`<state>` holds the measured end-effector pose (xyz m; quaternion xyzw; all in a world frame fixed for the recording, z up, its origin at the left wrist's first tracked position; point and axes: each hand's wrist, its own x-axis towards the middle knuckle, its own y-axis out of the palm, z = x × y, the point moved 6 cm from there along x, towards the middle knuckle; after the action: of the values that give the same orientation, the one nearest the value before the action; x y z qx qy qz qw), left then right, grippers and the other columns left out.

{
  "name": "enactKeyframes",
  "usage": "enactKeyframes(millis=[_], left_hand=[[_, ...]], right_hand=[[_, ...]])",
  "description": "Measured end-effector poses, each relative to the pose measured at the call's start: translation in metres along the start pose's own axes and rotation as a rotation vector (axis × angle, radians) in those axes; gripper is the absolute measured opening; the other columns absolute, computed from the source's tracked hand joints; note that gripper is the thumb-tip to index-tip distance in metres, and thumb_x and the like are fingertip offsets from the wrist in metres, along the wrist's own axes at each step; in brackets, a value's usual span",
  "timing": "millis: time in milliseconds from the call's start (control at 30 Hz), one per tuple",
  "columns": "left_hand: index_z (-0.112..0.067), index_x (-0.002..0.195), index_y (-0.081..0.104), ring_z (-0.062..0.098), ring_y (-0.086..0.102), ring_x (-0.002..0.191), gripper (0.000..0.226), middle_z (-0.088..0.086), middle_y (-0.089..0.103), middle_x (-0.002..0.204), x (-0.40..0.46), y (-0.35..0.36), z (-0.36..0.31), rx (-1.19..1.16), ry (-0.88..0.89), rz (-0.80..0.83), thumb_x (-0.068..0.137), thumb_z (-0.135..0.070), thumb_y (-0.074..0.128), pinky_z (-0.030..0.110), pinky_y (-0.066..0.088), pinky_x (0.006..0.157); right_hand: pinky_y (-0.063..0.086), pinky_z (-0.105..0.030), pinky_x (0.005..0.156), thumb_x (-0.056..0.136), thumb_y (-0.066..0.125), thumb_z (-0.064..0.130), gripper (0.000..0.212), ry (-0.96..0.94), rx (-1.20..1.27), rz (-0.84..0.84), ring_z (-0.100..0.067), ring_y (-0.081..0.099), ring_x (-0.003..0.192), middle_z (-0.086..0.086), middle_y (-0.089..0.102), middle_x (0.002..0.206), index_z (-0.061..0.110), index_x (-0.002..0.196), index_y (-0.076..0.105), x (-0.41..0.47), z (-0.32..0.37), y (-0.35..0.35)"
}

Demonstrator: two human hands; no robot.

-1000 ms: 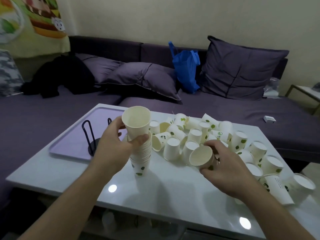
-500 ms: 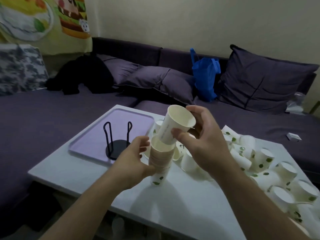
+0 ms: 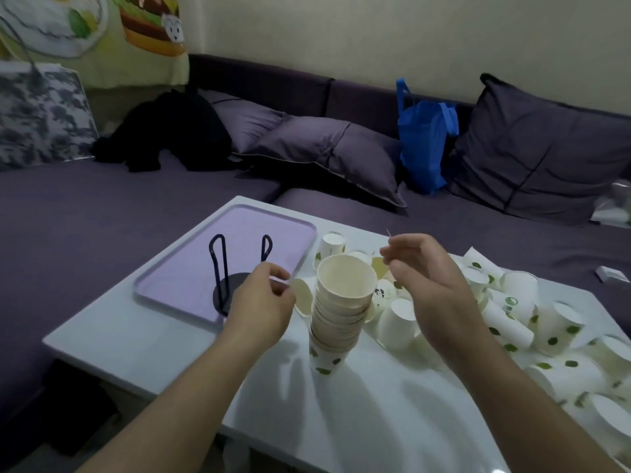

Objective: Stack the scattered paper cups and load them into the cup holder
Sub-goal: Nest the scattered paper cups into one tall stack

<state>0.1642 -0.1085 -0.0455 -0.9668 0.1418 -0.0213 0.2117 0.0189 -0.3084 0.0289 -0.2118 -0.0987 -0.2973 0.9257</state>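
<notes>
A tall stack of nested paper cups (image 3: 338, 312) stands upright on the white table (image 3: 170, 356), free of both hands. My left hand (image 3: 263, 298) hovers just left of the stack, fingers loosely curled, holding nothing. My right hand (image 3: 426, 278) is just right of the stack's rim, fingers apart and empty. The black wire cup holder (image 3: 235, 271) stands empty on a lilac tray (image 3: 191, 268) to the left. Several scattered white cups with green spots (image 3: 532, 322) lie on the table's right side.
A purple sofa with cushions (image 3: 327, 155) runs behind the table. A blue bag (image 3: 423, 141) and dark clothing (image 3: 170, 131) lie on it. A small white box (image 3: 611, 274) rests on the seat at right. The table's near edge is close to my arms.
My right hand set the cup it carried onto the stack and let go. My left hand released the stack too. Both hands have drawn slightly away.
</notes>
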Motion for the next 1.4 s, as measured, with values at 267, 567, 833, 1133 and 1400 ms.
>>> enactKeyframes(millis=[267,567,833,1133,1400], left_hand=[[-0.033,0.129,0.067,0.011,0.057,0.105,0.044,-0.011,0.058,0.120,0.036,0.032,-0.005,0.424,0.375,0.098,0.099,-0.003,0.054,0.026,0.048,0.086],[-0.017,0.095,0.075,0.016,0.049,0.082,0.021,-0.009,0.054,0.086,0.031,0.034,-0.006,0.580,0.532,-0.039,0.097,-0.006,0.058,0.028,0.042,0.068],[-0.017,0.095,0.073,0.018,0.058,0.082,0.014,-0.004,0.066,0.088,0.014,-0.003,-0.042,0.431,0.538,-0.241,0.100,-0.015,0.061,0.033,0.050,0.069],[-0.026,0.102,0.077,0.006,0.073,0.070,0.010,-0.011,0.077,0.086,-0.011,-0.069,-0.095,-0.031,0.445,-0.373,0.100,-0.021,0.069,0.022,0.058,0.066],[-0.042,0.092,0.080,0.003,0.072,0.068,0.026,-0.019,0.078,0.077,-0.041,-0.080,-0.133,-0.236,0.474,-0.193,0.097,-0.017,0.073,0.024,0.062,0.067]], right_hand=[[0.036,-0.032,0.118,0.082,0.059,0.003,0.075,-0.052,-0.822,0.304,-0.021,0.040,0.139,0.011,0.053,0.149,0.027,0.152,0.050,0.025,-0.061,0.027],[0.034,-0.034,0.114,0.083,0.071,0.006,0.079,-0.159,-1.050,0.412,-0.022,0.034,0.135,0.014,0.051,0.148,0.031,0.152,0.045,0.026,-0.071,0.046],[0.031,-0.034,0.117,0.084,0.071,0.007,0.078,-0.213,-1.098,0.402,-0.024,0.034,0.139,0.012,0.048,0.152,0.029,0.154,0.043,0.021,-0.072,0.054],[0.024,-0.032,0.115,0.082,0.077,0.021,0.063,-0.317,-0.878,0.269,-0.016,0.039,0.139,0.021,0.060,0.135,0.035,0.140,0.054,0.016,-0.052,0.036],[0.043,-0.024,0.100,0.081,0.088,0.025,0.055,-0.103,-0.370,-0.042,-0.003,0.056,0.118,0.024,0.065,0.121,0.041,0.125,0.059,0.005,-0.016,-0.026]])
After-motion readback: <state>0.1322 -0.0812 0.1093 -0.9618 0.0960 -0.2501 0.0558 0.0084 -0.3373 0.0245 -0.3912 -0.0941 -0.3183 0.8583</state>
